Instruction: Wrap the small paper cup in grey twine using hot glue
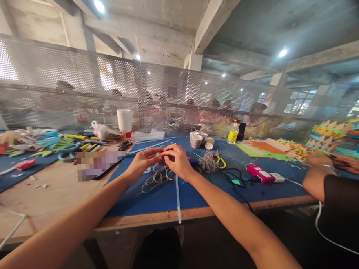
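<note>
My left hand (141, 162) and my right hand (178, 159) meet over the blue mat (135, 204), fingertips pinched together. Between them is something small that I cannot make out. Loose grey cord (154, 181) lies in loops just beneath my hands. A translucent glue stick (178, 199) points toward the table's front edge, below my right wrist. To the right of my right hand sit a tangled bundle of grey cord (209, 163) and yellow-handled scissors (221, 162). Behind these are several small cups (196, 140), one lying on its side.
On the left are a phone (102, 165), blue-handled scissors (68, 152) and a white paper cup (124, 121). A yellow-labelled bottle (233, 133), a pink power adapter (260, 174) and coloured sheets (264, 148) lie rightward. A neighbour's arm (318, 178) rests at far right. A perforated metal screen (160, 88) stands behind.
</note>
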`<state>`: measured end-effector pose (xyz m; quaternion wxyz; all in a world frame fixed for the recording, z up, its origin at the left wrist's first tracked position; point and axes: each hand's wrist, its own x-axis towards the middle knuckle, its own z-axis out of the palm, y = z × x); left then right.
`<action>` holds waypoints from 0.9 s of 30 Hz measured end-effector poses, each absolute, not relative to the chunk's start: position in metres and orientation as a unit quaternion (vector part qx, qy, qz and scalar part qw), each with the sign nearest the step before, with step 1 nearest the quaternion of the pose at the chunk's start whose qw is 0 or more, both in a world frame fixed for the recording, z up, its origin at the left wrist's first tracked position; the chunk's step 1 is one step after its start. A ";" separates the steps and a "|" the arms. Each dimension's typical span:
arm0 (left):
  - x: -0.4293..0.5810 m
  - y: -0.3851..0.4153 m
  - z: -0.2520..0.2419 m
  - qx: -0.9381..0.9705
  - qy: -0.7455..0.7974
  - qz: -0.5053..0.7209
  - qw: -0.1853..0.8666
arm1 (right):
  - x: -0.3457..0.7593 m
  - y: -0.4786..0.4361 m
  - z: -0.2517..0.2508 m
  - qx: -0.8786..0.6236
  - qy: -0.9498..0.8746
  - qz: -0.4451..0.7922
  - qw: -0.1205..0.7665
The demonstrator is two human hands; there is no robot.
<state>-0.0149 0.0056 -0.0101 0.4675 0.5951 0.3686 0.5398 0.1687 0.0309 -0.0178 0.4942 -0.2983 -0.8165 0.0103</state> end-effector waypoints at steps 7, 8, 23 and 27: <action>-0.014 0.006 -0.011 0.592 0.369 0.555 0.454 | 0.169 0.032 -0.015 -0.281 -0.820 0.048 0.496; -0.014 0.006 -0.011 0.592 0.368 0.556 0.452 | 0.170 0.032 -0.015 -0.278 -0.820 0.054 0.498; -0.018 0.013 -0.017 0.588 0.338 0.555 0.481 | 0.173 0.034 -0.020 -0.267 -0.835 -0.032 0.479; -0.017 0.013 -0.016 0.587 0.350 0.552 0.478 | 0.172 0.037 -0.022 -0.260 -0.833 -0.025 0.487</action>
